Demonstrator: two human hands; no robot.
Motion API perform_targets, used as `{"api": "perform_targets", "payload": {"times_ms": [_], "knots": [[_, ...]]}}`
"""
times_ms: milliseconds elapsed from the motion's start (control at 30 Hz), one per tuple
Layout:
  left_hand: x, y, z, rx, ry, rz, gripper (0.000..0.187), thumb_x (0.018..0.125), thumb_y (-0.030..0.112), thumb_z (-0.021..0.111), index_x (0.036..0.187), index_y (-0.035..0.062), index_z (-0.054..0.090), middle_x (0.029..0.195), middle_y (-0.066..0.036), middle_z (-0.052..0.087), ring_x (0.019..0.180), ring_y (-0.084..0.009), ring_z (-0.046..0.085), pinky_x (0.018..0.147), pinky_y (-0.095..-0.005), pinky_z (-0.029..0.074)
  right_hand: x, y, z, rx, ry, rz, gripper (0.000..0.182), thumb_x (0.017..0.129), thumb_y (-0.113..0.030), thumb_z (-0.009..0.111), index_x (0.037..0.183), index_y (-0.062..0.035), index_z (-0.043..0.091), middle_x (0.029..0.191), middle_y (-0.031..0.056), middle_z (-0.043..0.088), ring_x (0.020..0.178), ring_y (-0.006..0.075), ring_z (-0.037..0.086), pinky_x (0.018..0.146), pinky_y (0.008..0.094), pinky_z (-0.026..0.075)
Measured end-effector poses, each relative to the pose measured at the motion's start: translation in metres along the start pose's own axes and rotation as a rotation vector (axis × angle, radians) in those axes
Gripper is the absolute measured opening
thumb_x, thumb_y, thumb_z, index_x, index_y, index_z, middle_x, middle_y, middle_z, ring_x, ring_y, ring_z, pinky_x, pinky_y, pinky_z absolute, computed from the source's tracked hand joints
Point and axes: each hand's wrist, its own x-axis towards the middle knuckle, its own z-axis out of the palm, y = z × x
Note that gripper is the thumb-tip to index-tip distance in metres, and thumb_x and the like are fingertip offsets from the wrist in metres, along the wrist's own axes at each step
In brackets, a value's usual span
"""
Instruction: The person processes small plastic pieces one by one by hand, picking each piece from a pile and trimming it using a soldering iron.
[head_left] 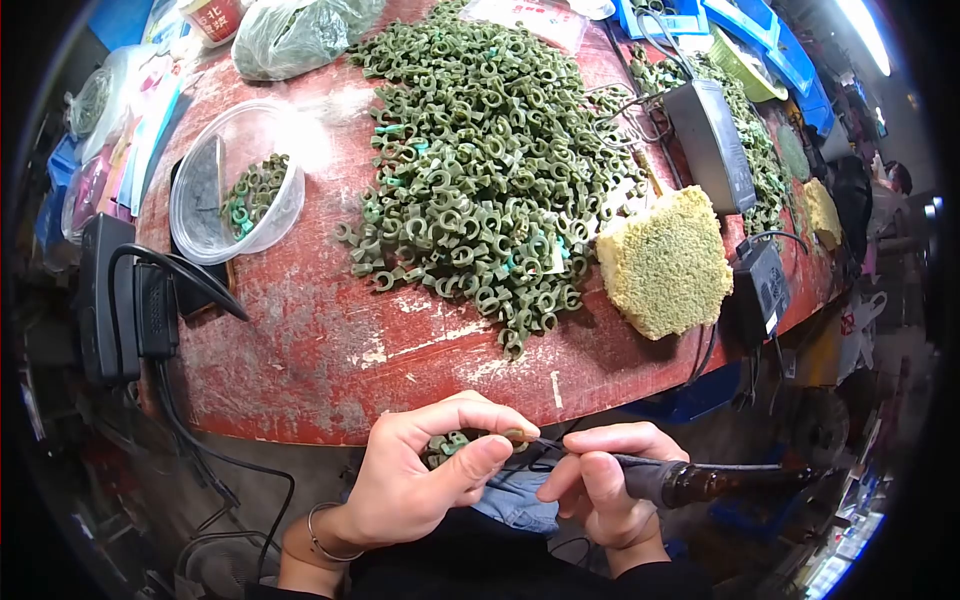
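My left hand (425, 470) is closed, with a small green ring-shaped piece (517, 436) pinched between thumb and index finger. More green pieces (445, 449) show inside the curl of its fingers. My right hand (610, 480) grips a dark soldering-iron-like tool (690, 484), whose thin tip points left and reaches the pinched piece. Both hands are in front of the red table's near edge. Beyond them a large pile of green ring-shaped pieces (490, 160) lies on the red table (300, 370). A yellow sponge-like block (668, 262) sits right of the pile.
A clear round tub (238, 185) holding some pieces stands at left. Black power adapters (710, 145) and cables lie at right, another black box (108, 300) at the left edge. A plastic bag (300, 35) and red cup (212, 18) are at the back. A person (893, 178) is far right.
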Motion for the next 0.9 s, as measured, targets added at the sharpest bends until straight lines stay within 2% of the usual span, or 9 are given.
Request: {"api": "perform_targets", "payload": {"times_ms": [33,167,300,333,600,700,800,833,900], "knots": [[-0.001,0.001,-0.001,-0.021,-0.002,-0.016,0.026,0.084,0.015,0.059,0.093,-0.009,0.056,0.078,-0.007,0.049,0.056,-0.005,0.04,0.04,-0.016,0.027,-0.001,-0.001,0.0,-0.008,0.011,0.022,0.017,0.084,-0.015,0.058,0.094,-0.0025,0.062,0.067,0.0102,0.066,0.05,0.0094,0.056,0.048,0.0214,0.047],[-0.001,0.002,-0.001,-0.076,-0.006,-0.066,0.027,0.085,0.015,0.059,0.094,-0.0099,0.055,0.078,-0.007,0.048,0.055,-0.0046,0.038,0.04,-0.0153,0.026,0.003,0.01,0.0,0.056,-0.068,-0.208,0.017,0.086,-0.017,0.056,0.094,-0.0031,0.061,0.067,0.0107,0.065,0.049,0.0113,0.056,0.045,0.0228,0.046],[-0.002,0.007,0.002,-0.112,-0.003,-0.118,0.028,0.085,0.015,0.059,0.095,-0.0105,0.054,0.076,-0.007,0.048,0.054,-0.0042,0.037,0.04,-0.0147,0.025,0.0,0.013,-0.001,0.053,-0.085,-0.213,0.016,0.087,-0.013,0.055,0.099,-0.0033,0.057,0.07,0.0132,0.064,0.052,0.0116,0.055,0.048,0.0224,0.046],[-0.002,0.007,0.002,-0.136,-0.001,-0.121,0.028,0.085,0.014,0.059,0.095,-0.0107,0.054,0.076,-0.007,0.048,0.054,-0.0041,0.037,0.039,-0.0147,0.024,0.0,0.016,0.004,0.065,0.018,-0.274,0.016,0.087,-0.013,0.054,0.1,-0.0034,0.055,0.069,0.0128,0.064,0.052,0.011,0.054,0.049,0.0227,0.045],[-0.002,0.009,0.001,-0.18,-0.005,-0.18,0.029,0.085,0.014,0.059,0.097,-0.0113,0.054,0.072,-0.005,0.048,0.054,-0.0038,0.036,0.04,-0.0144,0.024,0.0,0.013,0.004,0.062,-0.096,-0.233,0.015,0.086,-0.011,0.055,0.1,-0.0034,0.055,0.069,0.011,0.064,0.052,0.0101,0.053,0.048,0.0224,0.044],[-0.003,0.008,-0.001,-0.236,-0.012,-0.189,0.029,0.085,0.015,0.058,0.097,-0.0108,0.054,0.071,-0.005,0.048,0.053,-0.0037,0.035,0.04,-0.0143,0.023,0.0,0.014,0.008,0.056,0.038,-0.266,0.016,0.086,-0.011,0.056,0.1,-0.0033,0.056,0.07,0.0111,0.064,0.054,0.0099,0.054,0.049,0.022,0.044],[-0.003,0.01,-0.001,-0.241,-0.01,-0.202,0.029,0.085,0.014,0.058,0.098,-0.0106,0.054,0.071,-0.005,0.048,0.053,-0.0036,0.035,0.04,-0.0144,0.024,0.001,0.014,0.007,0.139,-0.035,-0.279,0.015,0.086,-0.01,0.056,0.099,-0.0031,0.056,0.069,0.0116,0.064,0.053,0.0094,0.054,0.049,0.0214,0.044],[-0.002,0.011,-0.001,-0.235,-0.009,-0.21,0.028,0.084,0.014,0.059,0.098,-0.0106,0.054,0.072,-0.005,0.048,0.053,-0.0037,0.036,0.04,-0.0145,0.024,0.0,0.009,0.006,0.076,-0.095,-0.248,0.014,0.086,-0.01,0.056,0.098,-0.0028,0.055,0.069,0.012,0.064,0.052,0.0088,0.053,0.049,0.0209,0.044],[-0.003,0.01,-0.003,-0.171,-0.013,-0.17,0.025,0.085,0.013,0.058,0.099,-0.0078,0.056,0.072,-0.003,0.05,0.055,-0.0037,0.039,0.043,-0.0151,0.028,-0.001,0.012,0.009,0.051,-0.039,-0.25,0.014,0.086,-0.01,0.056,0.098,-0.0027,0.055,0.069,0.0118,0.064,0.052,0.0088,0.053,0.049,0.0212,0.044]]}}
